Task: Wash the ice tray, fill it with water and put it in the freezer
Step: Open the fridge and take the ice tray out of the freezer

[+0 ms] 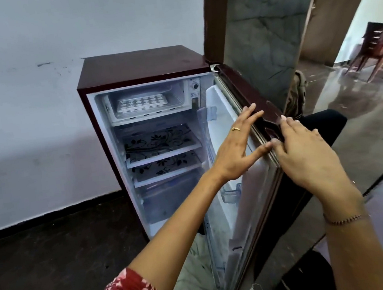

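A small maroon fridge (143, 64) stands against the wall with its door (250, 83) swung wide to the right. A white ice tray (141, 103) lies flat in the freezer compartment (179, 91) at the top. My left hand (236, 149) is open with fingers spread, its fingertips against the inner edge of the door. My right hand (311, 155) lies flat on the door's outer edge beside the handle recess, fingers extended, holding nothing.
Two floral-patterned glass shelves (161, 143) and a clear crisper drawer (168, 200) sit below the freezer. A brown door frame (216, 15) rises right behind the fridge. Plastic chairs (380, 49) stand in the far room at right. The floor is dark.
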`<act>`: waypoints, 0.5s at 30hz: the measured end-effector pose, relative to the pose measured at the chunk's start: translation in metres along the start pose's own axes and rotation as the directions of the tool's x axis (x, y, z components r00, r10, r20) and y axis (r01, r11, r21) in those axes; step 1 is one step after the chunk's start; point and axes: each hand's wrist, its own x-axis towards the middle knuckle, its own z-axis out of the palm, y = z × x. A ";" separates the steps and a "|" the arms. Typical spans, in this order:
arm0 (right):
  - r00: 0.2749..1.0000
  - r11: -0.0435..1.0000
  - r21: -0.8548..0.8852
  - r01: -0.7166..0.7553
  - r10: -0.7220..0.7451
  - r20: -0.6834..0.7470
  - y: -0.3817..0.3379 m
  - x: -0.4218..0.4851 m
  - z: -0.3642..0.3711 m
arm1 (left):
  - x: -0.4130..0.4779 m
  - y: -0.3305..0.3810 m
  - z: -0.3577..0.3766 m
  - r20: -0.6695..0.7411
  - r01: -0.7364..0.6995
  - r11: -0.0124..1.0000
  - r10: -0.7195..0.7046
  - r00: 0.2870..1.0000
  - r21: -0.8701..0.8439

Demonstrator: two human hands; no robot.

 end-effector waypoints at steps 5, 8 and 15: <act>0.958 0.983 -0.050 -0.177 0.161 -0.237 0.007 0.010 0.009 | 0.032 -0.010 0.024 0.076 -0.093 0.990 0.085 0.993 0.110; 0.908 0.970 -0.084 -0.228 0.180 -0.379 0.021 0.018 0.020 | 0.045 -0.017 0.039 0.073 -0.143 0.966 0.130 0.989 0.215; 0.827 0.950 -0.174 -0.259 0.125 -0.548 0.074 0.036 0.029 | 0.072 -0.017 0.079 0.047 -0.208 0.943 0.203 0.978 0.259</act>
